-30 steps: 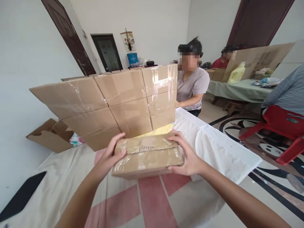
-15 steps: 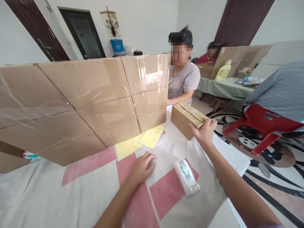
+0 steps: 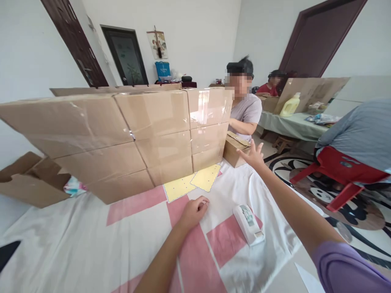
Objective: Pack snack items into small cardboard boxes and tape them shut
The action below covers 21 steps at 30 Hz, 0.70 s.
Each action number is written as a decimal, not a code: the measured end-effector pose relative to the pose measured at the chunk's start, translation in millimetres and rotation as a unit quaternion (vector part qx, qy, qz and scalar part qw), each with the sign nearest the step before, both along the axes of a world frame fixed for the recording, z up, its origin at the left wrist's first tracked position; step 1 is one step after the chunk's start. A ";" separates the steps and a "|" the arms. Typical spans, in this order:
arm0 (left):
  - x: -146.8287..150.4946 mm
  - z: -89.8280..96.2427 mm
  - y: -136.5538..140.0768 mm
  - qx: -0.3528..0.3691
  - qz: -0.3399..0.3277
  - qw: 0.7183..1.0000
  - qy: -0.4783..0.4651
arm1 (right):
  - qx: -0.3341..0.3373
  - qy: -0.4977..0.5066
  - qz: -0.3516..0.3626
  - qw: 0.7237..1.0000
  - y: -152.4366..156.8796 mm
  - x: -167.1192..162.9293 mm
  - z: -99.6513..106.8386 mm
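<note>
My left hand (image 3: 194, 211) rests on the tablecloth with its fingers curled in, and I see nothing in it. Just beyond it lie two yellow scallop-edged sheets (image 3: 208, 179), one overlapping the other. My right hand (image 3: 253, 156) is stretched out with the fingers spread, right at the near end of a small brown cardboard box (image 3: 234, 151). Whether a fingertip still touches the box I cannot tell. Between my forearms sits a white tape dispenser (image 3: 249, 224).
A wall of taped cardboard (image 3: 165, 142) stands across the table. An open carton (image 3: 33, 189) is at the far left. A person (image 3: 249, 112) sits beyond the small box; another person (image 3: 360, 130) sits on a red stool (image 3: 345, 162) at the right.
The small box has shifted away from me, closer to the cardboard wall's right end. My right hand has let go of it and spread its fingers. The left hand has curled slightly more.
</note>
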<state>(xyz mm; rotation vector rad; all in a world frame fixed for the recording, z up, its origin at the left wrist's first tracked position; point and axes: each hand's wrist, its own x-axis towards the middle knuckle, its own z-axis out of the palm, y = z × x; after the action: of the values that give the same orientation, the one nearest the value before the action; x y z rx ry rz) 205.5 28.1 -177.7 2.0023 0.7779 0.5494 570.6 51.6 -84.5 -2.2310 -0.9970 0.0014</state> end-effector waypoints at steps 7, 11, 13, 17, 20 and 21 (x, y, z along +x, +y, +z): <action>-84.8 36.8 15.9 0.075 0.134 0.975 -0.163 | 0.091 -0.043 0.257 0.961 0.7 -157.2 32.6; -196.2 46.3 37.6 0.122 0.290 0.933 -0.176 | 0.084 0.055 0.453 0.886 26.2 -297.1 18.5; -260.0 43.7 49.8 0.141 0.398 0.891 -0.167 | 0.059 0.092 0.516 0.850 37.1 -370.2 3.4; -367.0 36.4 87.5 0.162 0.600 0.770 -0.142 | 0.022 0.166 0.595 0.786 59.0 -508.9 -29.4; -413.6 32.7 132.4 0.149 0.693 0.696 -0.117 | 0.016 0.213 0.589 0.780 91.0 -595.8 -44.5; -423.1 31.4 149.3 0.142 0.711 0.680 -0.108 | 0.020 0.229 0.576 0.785 105.4 -619.7 -47.6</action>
<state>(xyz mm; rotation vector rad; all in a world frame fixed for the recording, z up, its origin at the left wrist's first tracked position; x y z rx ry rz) -217.6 177.4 -146.3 1.1050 2.1402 1.8105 -49.1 157.0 -132.1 -1.1418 -1.8354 0.9896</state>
